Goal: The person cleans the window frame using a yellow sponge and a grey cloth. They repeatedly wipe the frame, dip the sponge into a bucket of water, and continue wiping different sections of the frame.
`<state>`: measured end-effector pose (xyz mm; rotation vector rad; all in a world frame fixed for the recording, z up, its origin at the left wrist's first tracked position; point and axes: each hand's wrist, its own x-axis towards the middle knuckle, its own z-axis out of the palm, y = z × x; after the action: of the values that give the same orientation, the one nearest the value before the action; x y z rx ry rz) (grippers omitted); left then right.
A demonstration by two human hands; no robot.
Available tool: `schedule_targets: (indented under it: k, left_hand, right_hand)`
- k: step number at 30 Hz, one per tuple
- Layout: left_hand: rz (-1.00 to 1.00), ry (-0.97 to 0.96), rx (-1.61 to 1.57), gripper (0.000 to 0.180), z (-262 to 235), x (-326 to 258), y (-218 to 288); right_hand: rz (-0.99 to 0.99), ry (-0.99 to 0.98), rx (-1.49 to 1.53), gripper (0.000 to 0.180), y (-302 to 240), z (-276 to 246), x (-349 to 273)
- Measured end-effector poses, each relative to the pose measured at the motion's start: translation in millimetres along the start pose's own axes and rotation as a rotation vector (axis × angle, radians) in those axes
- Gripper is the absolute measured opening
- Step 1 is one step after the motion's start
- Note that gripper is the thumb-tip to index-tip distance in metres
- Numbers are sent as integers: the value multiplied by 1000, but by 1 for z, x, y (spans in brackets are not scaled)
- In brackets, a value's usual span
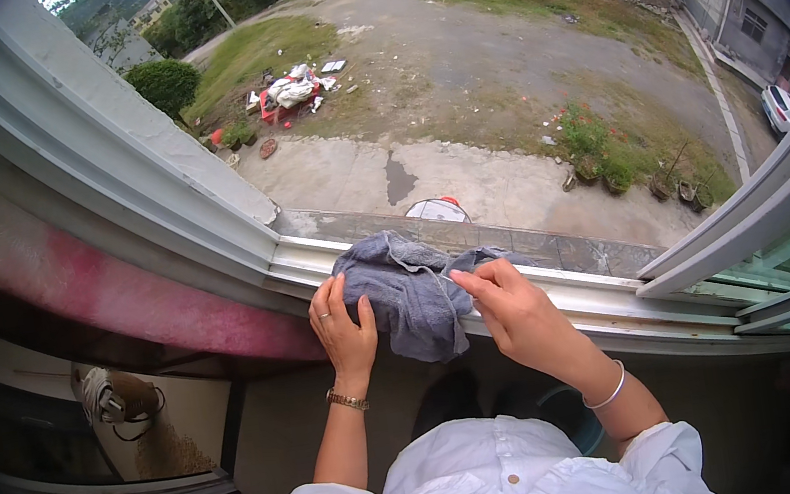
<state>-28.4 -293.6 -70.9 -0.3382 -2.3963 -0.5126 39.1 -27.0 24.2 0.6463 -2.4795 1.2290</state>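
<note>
A grey-blue cloth [412, 295] lies bunched over the white metal track [584, 299] of an open sliding window, one end hanging down on the inner side. My left hand [344, 330] rests against the cloth's left edge, its fingers and thumb apart. A ring and a wrist watch are on that side. My right hand [514, 306] is closed in a pinch at the cloth's right part. Something thin and pale shows at its fingertips, pressed to the cloth, too small to name. A bangle circles the right wrist.
Sliding panes [788, 242] are pushed to the right. A tiled outer ledge [557, 249] runs beyond the track. At the left is a pink-stained sill [133, 289]; below it, a coiled cord [101, 397]. A blue-green basin [587, 430] stands partly hidden by me. Outside lie potted plants [589, 154] and a rubbish heap [292, 90].
</note>
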Motion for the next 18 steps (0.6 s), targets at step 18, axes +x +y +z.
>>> schedule_targets:
  k: [18]
  left_hand:
    - [-379, -247, -631, 22, -6, 22, -63]
  right_hand:
    - [-111, -556, -509, 30, 51, 109, 119]
